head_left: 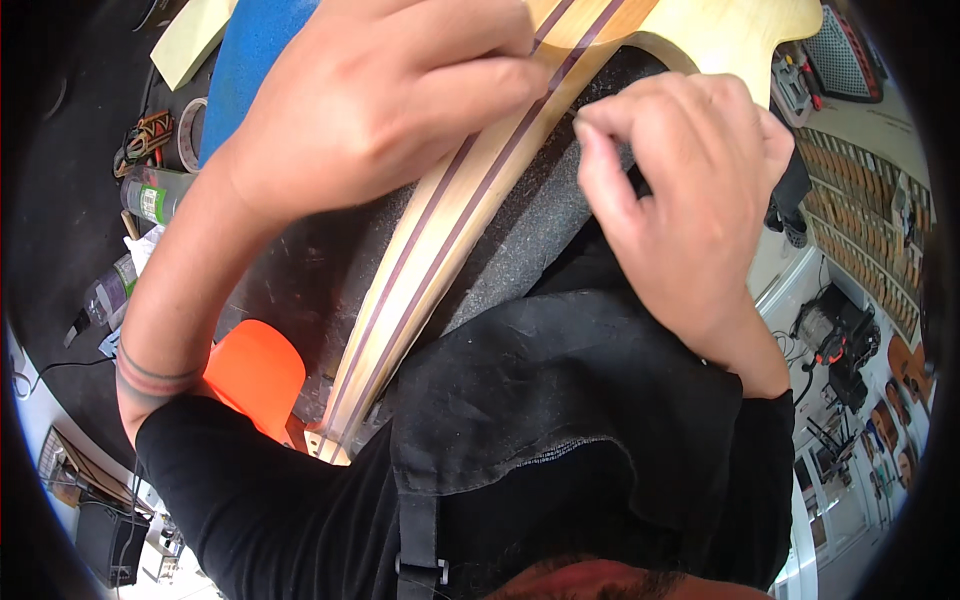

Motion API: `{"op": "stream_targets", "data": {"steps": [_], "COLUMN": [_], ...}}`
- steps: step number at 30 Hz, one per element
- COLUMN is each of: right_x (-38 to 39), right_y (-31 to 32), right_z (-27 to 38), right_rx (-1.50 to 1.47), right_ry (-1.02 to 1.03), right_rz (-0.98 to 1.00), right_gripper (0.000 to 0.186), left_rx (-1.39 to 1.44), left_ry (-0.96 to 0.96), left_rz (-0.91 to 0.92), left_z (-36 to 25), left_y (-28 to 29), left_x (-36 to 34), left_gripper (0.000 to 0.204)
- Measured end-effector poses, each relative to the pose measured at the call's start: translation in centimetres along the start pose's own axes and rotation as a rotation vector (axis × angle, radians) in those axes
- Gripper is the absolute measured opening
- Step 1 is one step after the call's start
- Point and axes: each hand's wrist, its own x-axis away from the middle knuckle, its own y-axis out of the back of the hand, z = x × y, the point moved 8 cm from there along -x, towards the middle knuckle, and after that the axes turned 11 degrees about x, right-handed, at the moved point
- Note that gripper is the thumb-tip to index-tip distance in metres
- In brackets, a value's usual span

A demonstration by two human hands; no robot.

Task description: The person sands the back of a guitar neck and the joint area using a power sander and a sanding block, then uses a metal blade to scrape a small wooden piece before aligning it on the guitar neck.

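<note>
A pale wooden guitar neck point(405, 270) with two dark lengthwise stripes runs up from near my apron to a light wood body point(730, 25) at the top. My left hand point(385, 110) is closed above the upper part of the neck, fingers curled; whatever they hold, if anything, is hidden. Just right of the neck, my right hand point(690, 190) is closed in a pinch, thumb against bent forefinger. Anything between those fingertips is too small to make out. Beneath my hands lies a dark, dusty work surface point(300, 275).
Left of the neck are a blue piece point(245, 75), a pale block point(190, 40), a tape roll point(190, 135) and plastic bottles point(155, 195). An orange piece point(255, 380) sits by my left elbow. Guitars point(908, 375) hang at the far right.
</note>
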Motion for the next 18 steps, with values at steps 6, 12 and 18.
{"op": "stream_targets", "data": {"steps": [6, 12, 18], "right_x": [0.0, 1.6, -0.3], "right_y": [-0.4, -0.2, 0.5], "right_z": [-0.3, 2.5, 1.3], "right_rx": [0.051, -0.119, -0.101], "right_ry": [0.004, 0.031, 0.04], "right_rz": [-0.033, 0.039, 0.008], "right_gripper": [0.021, 0.024, 0.023], "left_rx": [-0.074, 0.118, 0.122], "left_ry": [-0.126, 0.114, 0.18], "left_rz": [-0.087, 0.075, 0.062], "left_z": [1.6, -1.1, -0.6], "left_y": [-1.6, -0.5, 0.8], "left_x": [1.2, 2.8, 2.1], "left_gripper": [0.024, 0.035, 0.031]}}
